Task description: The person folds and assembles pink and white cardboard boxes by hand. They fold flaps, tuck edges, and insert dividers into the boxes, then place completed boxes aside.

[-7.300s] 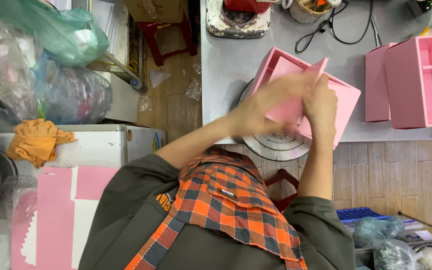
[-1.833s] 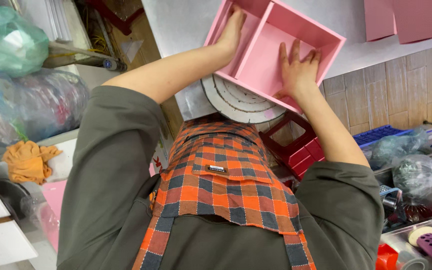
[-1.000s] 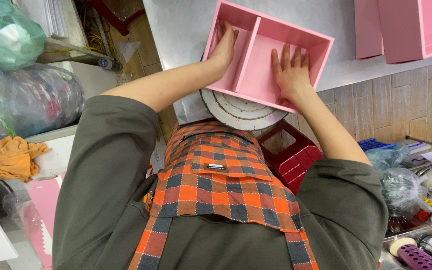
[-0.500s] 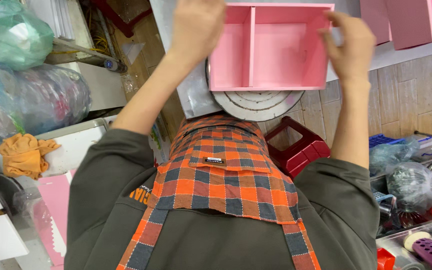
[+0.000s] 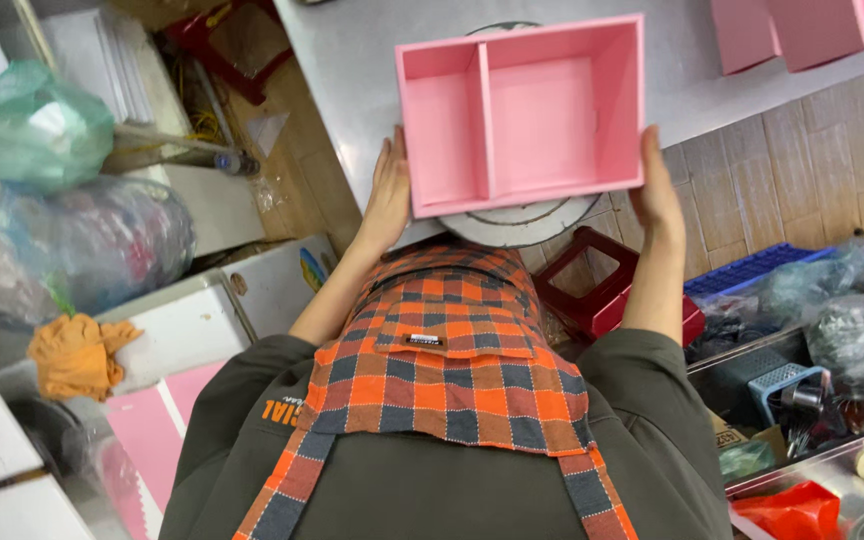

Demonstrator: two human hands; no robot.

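A pink box [image 5: 522, 110], open side facing the camera and split by one divider into a narrow and a wide compartment, is held between both hands above a round white turntable [image 5: 522, 215] at the edge of a grey table [image 5: 352, 70]. The left hand [image 5: 387, 195] lies flat against the box's left wall, fingers straight and together. The right hand [image 5: 657, 190] presses the right wall the same way, fingers extended. Below is an orange plaid apron [image 5: 452, 360] over a dark green shirt. A red stool [image 5: 592, 290] stands under the table. More pink boxes [image 5: 802, 30] sit at the table's far right. An orange rag [image 5: 77, 355] lies at left.
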